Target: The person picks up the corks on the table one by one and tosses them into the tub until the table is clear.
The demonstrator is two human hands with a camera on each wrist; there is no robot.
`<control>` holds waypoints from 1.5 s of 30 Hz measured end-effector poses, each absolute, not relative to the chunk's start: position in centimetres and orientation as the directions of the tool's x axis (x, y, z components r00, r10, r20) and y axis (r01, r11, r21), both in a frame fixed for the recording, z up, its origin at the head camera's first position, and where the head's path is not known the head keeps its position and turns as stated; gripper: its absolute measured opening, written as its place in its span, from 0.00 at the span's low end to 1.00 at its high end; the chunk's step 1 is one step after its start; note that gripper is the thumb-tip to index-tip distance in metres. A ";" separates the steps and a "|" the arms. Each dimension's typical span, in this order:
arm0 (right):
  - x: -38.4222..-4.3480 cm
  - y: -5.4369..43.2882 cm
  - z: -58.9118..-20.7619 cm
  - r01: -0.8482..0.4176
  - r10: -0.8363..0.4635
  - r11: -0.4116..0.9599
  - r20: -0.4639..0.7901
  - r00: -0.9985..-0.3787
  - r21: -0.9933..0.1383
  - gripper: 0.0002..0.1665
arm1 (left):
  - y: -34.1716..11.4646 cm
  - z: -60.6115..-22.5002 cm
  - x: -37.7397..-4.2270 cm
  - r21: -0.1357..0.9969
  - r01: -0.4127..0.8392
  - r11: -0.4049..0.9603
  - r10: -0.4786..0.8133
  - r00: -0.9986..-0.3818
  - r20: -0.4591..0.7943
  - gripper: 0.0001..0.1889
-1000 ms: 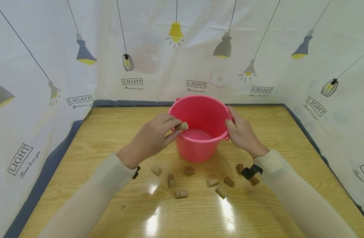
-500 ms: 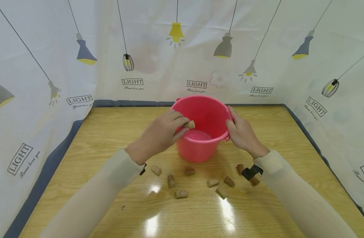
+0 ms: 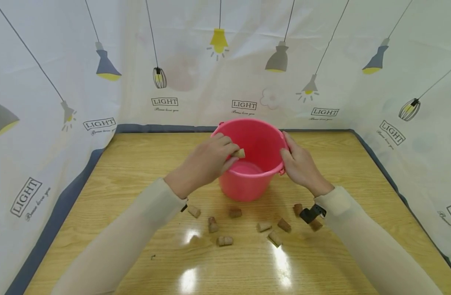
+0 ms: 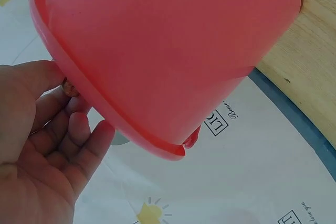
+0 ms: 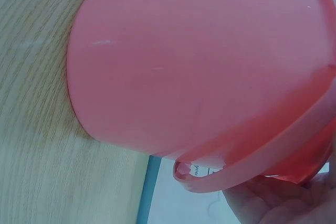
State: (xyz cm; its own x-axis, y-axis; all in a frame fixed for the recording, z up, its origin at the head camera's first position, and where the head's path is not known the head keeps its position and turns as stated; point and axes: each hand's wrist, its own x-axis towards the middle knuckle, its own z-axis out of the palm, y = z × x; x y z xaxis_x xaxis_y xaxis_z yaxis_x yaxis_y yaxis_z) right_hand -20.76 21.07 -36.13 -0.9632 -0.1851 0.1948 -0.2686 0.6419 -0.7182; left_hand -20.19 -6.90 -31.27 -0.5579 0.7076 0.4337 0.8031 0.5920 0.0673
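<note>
A pink bucket (image 3: 244, 186) stands upright on the wooden table, its mouth facing up toward me. My left hand (image 3: 207, 159) pinches a cork (image 3: 240, 153) between thumb and fingers over the near-left part of the bucket's mouth. In the left wrist view the end of that cork (image 4: 69, 87) shows by the rim, and other fingers are half bent. On the bucket's right side my right hand (image 3: 301, 166) grips the rim, thumb outside near the handle joint. The right wrist view shows the bucket's handle (image 5: 262, 161) hanging beside the fingers. The visible bucket floor has no corks on it.
Several corks lie scattered on the table (image 3: 111, 213) in front of the bucket, among them a pale cork (image 3: 194, 211), a brown cork (image 3: 235, 212) and a two-tone cork (image 3: 212, 224). Some at the right are partly behind the wrist strap (image 3: 312, 214). A printed cloth (image 3: 196, 110) encloses the back and sides.
My left hand has moved to the right with the cork, from the bucket's left rim to further over its mouth. The right hand and the bucket have stayed in place.
</note>
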 end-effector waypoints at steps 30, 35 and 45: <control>-20.8 21.1 -36.2 -0.269 -0.189 0.628 0.193 -0.963 -0.730 0.35 | -8.7 -32.7 -20.6 0.129 0.783 0.609 0.632 -0.577 0.518 0.21; -20.9 21.1 -36.3 -0.274 -0.181 0.623 0.206 -0.962 -0.733 0.34 | -9.7 -32.8 -20.4 0.102 0.793 0.600 0.605 -0.534 0.590 0.18; -21.0 21.1 -36.3 -0.271 -0.172 0.618 0.210 -0.963 -0.738 0.33 | -11.1 -33.2 -19.7 0.070 0.797 0.600 0.568 -0.486 0.665 0.16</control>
